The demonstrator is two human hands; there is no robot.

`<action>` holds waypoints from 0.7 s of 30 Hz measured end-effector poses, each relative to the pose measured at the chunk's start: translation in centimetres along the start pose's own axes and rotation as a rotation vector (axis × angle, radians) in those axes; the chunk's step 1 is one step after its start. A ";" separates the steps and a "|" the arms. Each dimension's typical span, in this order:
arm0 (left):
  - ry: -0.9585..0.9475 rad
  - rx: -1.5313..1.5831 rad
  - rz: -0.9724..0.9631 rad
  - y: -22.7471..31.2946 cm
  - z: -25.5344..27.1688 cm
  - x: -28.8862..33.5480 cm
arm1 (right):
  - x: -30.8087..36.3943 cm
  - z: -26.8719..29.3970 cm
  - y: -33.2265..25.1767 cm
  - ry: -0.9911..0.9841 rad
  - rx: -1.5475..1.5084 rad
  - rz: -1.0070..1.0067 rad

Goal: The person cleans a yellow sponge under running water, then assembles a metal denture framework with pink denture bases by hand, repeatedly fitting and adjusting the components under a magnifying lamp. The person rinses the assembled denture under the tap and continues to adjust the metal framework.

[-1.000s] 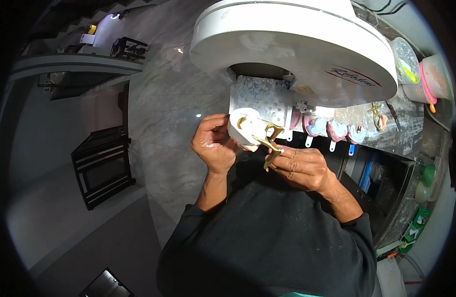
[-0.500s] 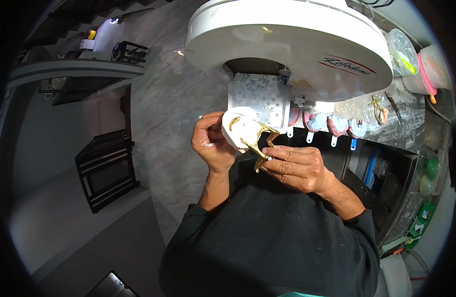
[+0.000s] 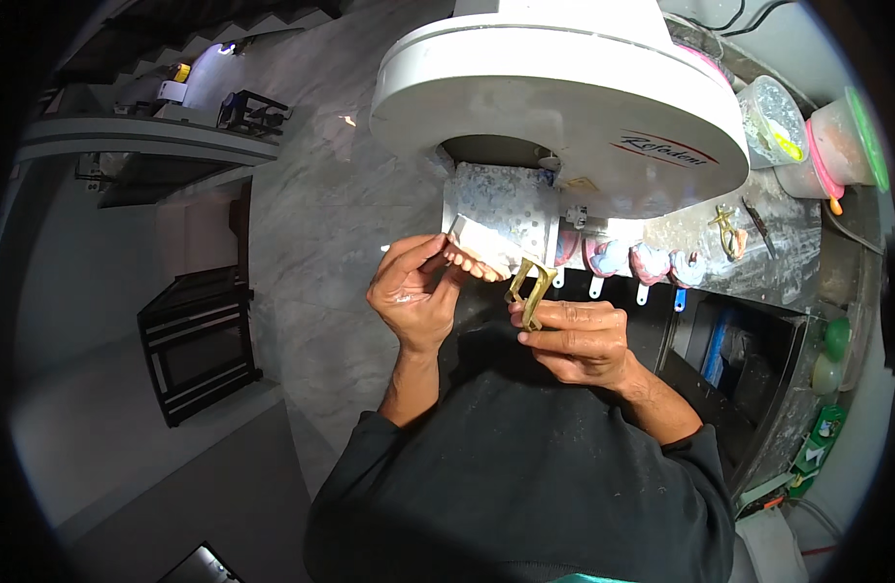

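Between the fingers and thumb of my left hand (image 3: 413,296) is a white plaster dental cast (image 3: 481,236), tilted so that its row of teeth (image 3: 475,264) faces me. A brass-coloured dental articulator (image 3: 533,291) joins onto the cast's right end. My right hand (image 3: 584,340) pinches the articulator's lower arm between thumb and fingers. Both hands hold the piece just in front of a speckled metal work table (image 3: 506,199), which projects from a large white rounded machine (image 3: 564,117). Whether the cast touches that table cannot be made out.
Right of the machine, several impression trays (image 3: 603,258) with blue and pink material line the counter edge. Another brass articulator (image 3: 727,233) and a knife (image 3: 760,228) lie farther right. Plastic tubs (image 3: 776,126) stand at the back right. An open dark cabinet (image 3: 734,355) is below.
The cast and articulator have been turned: the flat white face with the brass piece showed before, and the teeth side shows now. The view has shifted slightly; both hands keep their hold.
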State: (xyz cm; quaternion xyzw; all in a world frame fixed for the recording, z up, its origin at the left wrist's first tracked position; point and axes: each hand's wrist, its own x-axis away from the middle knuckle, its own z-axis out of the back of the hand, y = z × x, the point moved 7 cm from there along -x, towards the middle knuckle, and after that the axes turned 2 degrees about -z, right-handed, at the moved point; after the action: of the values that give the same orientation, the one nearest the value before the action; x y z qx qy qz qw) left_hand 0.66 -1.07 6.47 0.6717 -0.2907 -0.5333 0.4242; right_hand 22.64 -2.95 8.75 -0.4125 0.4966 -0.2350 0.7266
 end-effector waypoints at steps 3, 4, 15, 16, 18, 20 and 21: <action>-0.032 -0.076 -0.003 0.2 -0.4 -0.6 | 0.0 0.2 0.4 0.094 -0.108 -0.101; -0.036 -0.107 0.006 0.3 -0.6 -0.7 | 0.1 0.4 0.8 0.138 -0.152 -0.139; -0.109 -0.396 -0.056 0.0 -1.9 -2.7 | -0.9 -0.5 4.6 0.378 -0.806 -0.619; -0.124 -0.428 -0.067 -0.1 -2.0 -2.7 | -1.2 -0.4 4.9 0.399 -0.825 -0.655; -0.133 -0.470 -0.077 -0.5 -2.0 -2.8 | -2.0 0.0 5.2 0.424 -0.848 -0.658; -0.122 -0.485 -0.068 -0.8 -1.9 -2.8 | -2.1 0.3 5.9 0.400 -0.808 -0.593; -0.118 -0.491 -0.049 -1.0 -1.9 -2.8 | -2.1 0.4 5.9 0.410 -0.817 -0.593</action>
State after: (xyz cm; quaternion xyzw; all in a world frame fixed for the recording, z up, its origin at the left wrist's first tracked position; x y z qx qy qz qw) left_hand 1.71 2.24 7.08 0.5231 -0.1606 -0.6362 0.5438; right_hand 21.78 2.05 5.02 -0.7293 0.5415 -0.2935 0.2979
